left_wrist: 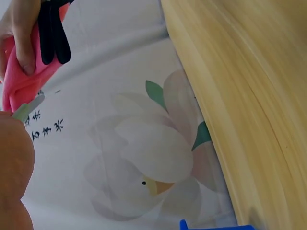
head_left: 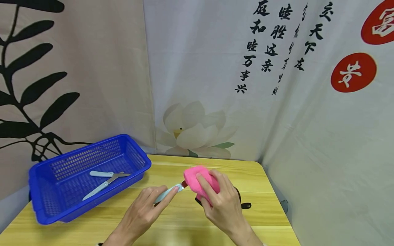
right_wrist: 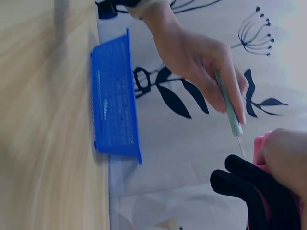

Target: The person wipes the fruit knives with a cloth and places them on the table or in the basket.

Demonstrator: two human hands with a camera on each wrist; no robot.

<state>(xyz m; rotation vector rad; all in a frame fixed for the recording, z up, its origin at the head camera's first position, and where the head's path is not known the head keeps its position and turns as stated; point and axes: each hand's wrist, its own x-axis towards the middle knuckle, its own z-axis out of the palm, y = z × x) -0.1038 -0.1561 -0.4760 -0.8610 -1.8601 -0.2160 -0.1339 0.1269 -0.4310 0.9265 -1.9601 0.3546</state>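
My left hand [head_left: 143,208] grips a small knife by its pale blue handle [head_left: 167,194], index finger laid along it. The blade points up and right, its far part hidden at the pink cloth [head_left: 193,181]. That cloth, bunched and soft, is held in my right hand [head_left: 223,201], with the fingers curled over it. Black trim with a loop [head_left: 246,205] hangs from the cloth; in the right wrist view the black bands [right_wrist: 240,184] stick out below the hand. Both hands are above the table.
A blue plastic basket [head_left: 89,145] stands on the left of the wooden table [head_left: 246,229]. Two similar knives lie crossed inside it, an upper knife [head_left: 101,174] and a lower knife [head_left: 96,190]. A printed curtain [head_left: 200,68] hangs behind the table and down its right side.
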